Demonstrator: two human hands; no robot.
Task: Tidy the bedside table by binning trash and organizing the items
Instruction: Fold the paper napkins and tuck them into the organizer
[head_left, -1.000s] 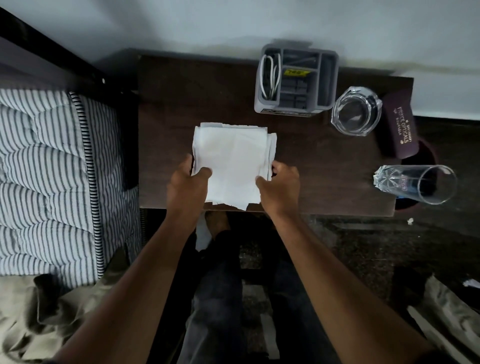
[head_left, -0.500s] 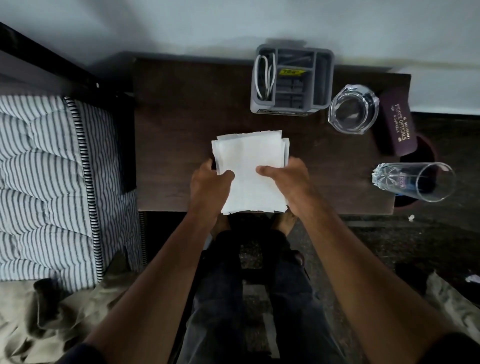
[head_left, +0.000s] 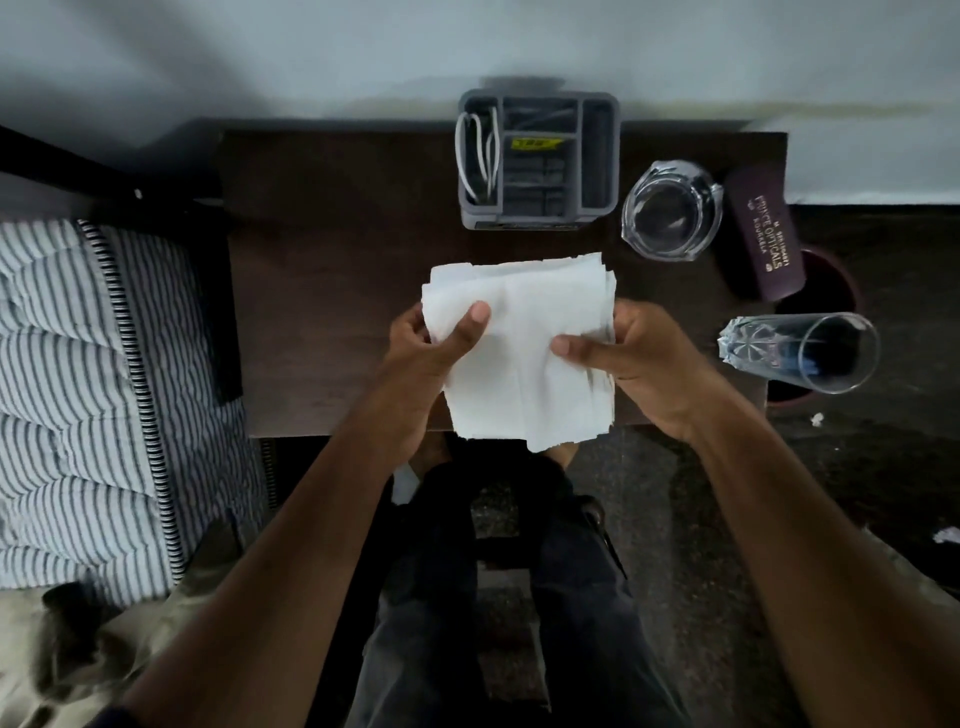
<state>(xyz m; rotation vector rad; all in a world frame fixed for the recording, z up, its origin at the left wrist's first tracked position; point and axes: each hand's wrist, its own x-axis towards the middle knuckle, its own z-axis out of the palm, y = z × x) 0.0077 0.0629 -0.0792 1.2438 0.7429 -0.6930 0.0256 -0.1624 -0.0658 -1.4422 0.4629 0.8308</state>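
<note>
Stack of white tissues (head_left: 524, 353) held over the table's (head_left: 332, 291) near edge — left hand (head_left: 436, 348) pinching its left side, right hand (head_left: 628, 358) gripping its right. Behind, against the wall: grey organizer (head_left: 540, 161), ashtray (head_left: 672, 210), spectacle case (head_left: 766, 241). At the right edge — a tumbler (head_left: 800, 353) lying on its side.

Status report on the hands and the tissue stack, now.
Left hand and right hand both grip the white folded tissue stack, lifted over the dark wooden table edge. Nothing in the way.
</note>
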